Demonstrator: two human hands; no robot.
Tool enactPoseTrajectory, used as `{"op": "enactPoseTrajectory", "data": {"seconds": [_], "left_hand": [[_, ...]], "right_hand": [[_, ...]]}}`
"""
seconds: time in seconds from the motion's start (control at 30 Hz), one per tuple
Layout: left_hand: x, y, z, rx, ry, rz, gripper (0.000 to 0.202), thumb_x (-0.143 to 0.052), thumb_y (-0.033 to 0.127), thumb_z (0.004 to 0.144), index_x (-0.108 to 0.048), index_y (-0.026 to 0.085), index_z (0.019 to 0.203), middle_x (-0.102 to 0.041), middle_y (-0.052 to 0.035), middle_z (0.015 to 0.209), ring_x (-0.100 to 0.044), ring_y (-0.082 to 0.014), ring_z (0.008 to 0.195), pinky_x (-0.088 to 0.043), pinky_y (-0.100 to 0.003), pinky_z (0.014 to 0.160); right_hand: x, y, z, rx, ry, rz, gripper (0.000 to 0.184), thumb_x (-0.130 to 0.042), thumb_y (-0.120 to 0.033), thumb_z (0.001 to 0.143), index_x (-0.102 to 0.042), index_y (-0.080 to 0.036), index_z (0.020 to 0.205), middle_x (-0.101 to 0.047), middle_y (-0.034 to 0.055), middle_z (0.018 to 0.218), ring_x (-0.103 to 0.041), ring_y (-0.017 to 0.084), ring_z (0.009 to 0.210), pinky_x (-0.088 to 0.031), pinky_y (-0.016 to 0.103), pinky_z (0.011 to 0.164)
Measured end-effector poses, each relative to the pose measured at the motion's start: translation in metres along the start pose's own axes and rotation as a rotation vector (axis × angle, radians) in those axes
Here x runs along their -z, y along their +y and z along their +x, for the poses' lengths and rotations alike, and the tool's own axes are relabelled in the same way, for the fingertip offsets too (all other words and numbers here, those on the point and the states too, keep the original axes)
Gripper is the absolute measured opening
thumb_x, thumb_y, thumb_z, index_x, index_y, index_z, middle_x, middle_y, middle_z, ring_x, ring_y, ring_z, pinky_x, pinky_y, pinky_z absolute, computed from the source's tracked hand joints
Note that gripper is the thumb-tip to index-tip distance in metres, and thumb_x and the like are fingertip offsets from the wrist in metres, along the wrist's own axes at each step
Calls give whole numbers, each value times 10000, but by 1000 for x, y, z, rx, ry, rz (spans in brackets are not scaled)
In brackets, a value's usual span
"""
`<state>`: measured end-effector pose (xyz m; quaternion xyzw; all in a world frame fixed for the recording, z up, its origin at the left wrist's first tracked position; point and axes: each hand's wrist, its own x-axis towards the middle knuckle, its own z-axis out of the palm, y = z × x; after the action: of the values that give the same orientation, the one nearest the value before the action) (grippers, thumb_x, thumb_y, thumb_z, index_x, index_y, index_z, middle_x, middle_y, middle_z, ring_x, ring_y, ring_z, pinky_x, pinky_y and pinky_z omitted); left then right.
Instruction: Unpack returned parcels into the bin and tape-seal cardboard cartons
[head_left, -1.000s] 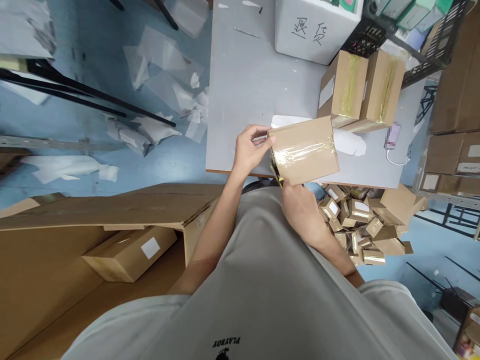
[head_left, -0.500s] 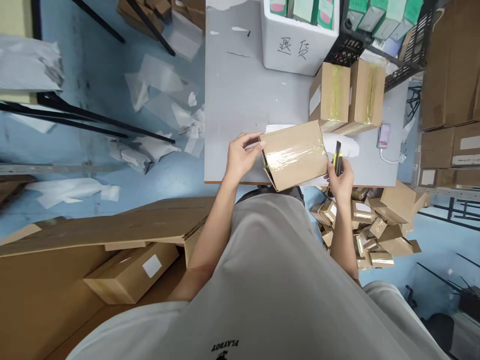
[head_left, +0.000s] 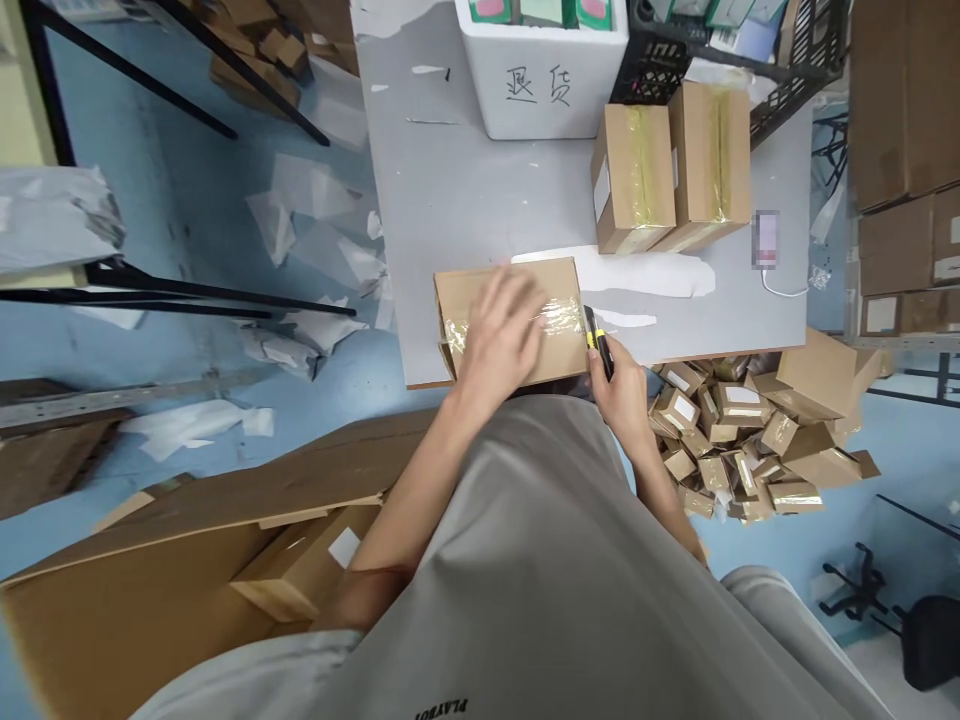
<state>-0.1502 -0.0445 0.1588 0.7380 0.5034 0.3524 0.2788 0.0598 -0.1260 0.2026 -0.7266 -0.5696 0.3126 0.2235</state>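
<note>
A brown cardboard box (head_left: 461, 305) sealed with clear tape lies flat at the near edge of the grey table (head_left: 480, 190). My left hand (head_left: 501, 335) rests on top of the box, fingers spread and a little blurred. My right hand (head_left: 622, 385) is closed around a yellow and black utility knife (head_left: 598, 340), whose tip sits at the box's right end.
Two taped cardboard boxes (head_left: 671, 165) stand upright further back, beside a white foam box (head_left: 544, 85) with handwritten characters. White paper (head_left: 645, 272) lies behind the box. A phone (head_left: 766, 240) on a cable lies at the right. Small cartons (head_left: 731, 440) are heaped on the floor; large cardboard (head_left: 172, 570) lies lower left.
The box has gone from tilted and held up to lying flat on the table. My left hand moved from its left end onto its top. My right hand brought the knife to the right end.
</note>
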Motion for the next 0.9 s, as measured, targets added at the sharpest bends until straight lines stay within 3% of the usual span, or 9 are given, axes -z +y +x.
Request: {"op": "enactPoseTrajectory", "data": {"seconds": [0.07, 0.17, 0.43, 0.77, 0.9], "left_hand": [[-14, 15, 1, -61, -145, 44, 330, -562, 346, 1161, -740, 289, 1433, -683, -97, 1626, -456, -352, 1706, -339, -680, 1425], [-25, 18, 0, -69, -214, 103, 359, -489, 299, 1182, -728, 258, 1447, -675, -116, 1649, -488, -337, 1690, -334, -675, 1432], [-30, 7, -3, -59, -218, 80, 374, -505, 338, 1185, -714, 280, 1489, -655, -116, 1682, -460, -341, 1710, -295, -700, 1444], [-36, 10, -3, -29, -214, 48, 433, -423, 412, 1215, -684, 272, 1532, -623, -110, 1719, -414, -327, 1737, -246, -684, 1463], [-40, 11, -4, -10, -195, 51, 440, -414, 431, 1219, -685, 275, 1527, -601, -107, 1743, -420, -324, 1734, -249, -671, 1464]], "right_hand": [[3, -3, -1, 43, 8, -29, 408, -430, -389, 1200, -704, -191, 1427, -831, 167, 1273, -787, 310, 1175, -602, 420, 1058], [5, -7, 0, 69, -15, -71, 410, -420, -354, 1205, -695, -192, 1462, -827, 170, 1309, -784, 314, 1174, -608, 422, 1041], [6, -20, 11, 14, -81, -261, 446, -395, -238, 1181, -644, -125, 1534, -814, 213, 1340, -790, 345, 1195, -615, 437, 1037], [12, -92, 35, -236, -329, -618, 552, -331, -45, 1137, -447, 63, 1666, -805, 328, 1294, -841, 365, 1182, -631, 445, 1040], [18, -103, 37, -250, -372, -678, 573, -345, -25, 1131, -413, 86, 1690, -796, 350, 1316, -823, 365, 1261, -632, 417, 1050]]}}
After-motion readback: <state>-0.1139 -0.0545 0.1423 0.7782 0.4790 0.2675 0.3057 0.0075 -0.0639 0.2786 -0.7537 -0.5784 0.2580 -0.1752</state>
